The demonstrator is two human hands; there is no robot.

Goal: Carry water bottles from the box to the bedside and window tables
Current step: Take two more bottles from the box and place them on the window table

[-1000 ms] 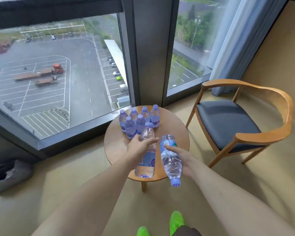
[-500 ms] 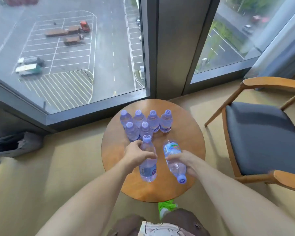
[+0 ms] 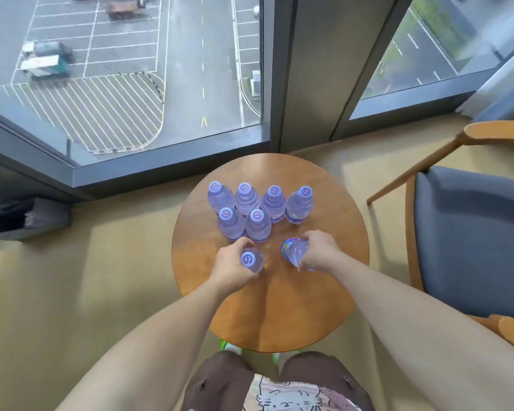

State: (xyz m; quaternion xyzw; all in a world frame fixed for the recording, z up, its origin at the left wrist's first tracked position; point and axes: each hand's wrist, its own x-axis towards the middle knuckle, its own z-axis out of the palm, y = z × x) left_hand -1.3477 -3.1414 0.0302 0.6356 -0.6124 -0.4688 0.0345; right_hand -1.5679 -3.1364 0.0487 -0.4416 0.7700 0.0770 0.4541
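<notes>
1. Head view, far left: a dark bag lies on the floor under the window.
2. Left hand: its grip is clamped round the neck of an upright bottle that stands on the round wooden desk. The cap faces up and bears a swirl mark; no writing on it can be read.
3. Behind the hands stand six capped bottles of clear water, touching one another: four in the far row, two in front of them at the left. Each purple cap carries the same swirl.
4. Right hand: its grip is closed on a second bottle, which is tilted with its base toward the six. A coloured label shows at that end, too blurred to read. Whether it touches the desk I cannot tell.
5. Right: a wooden chair with a grey seat stands beside the desk.
6. Bottom edge: brown shorts and a shirt printed with a cartoon cat.
</notes>
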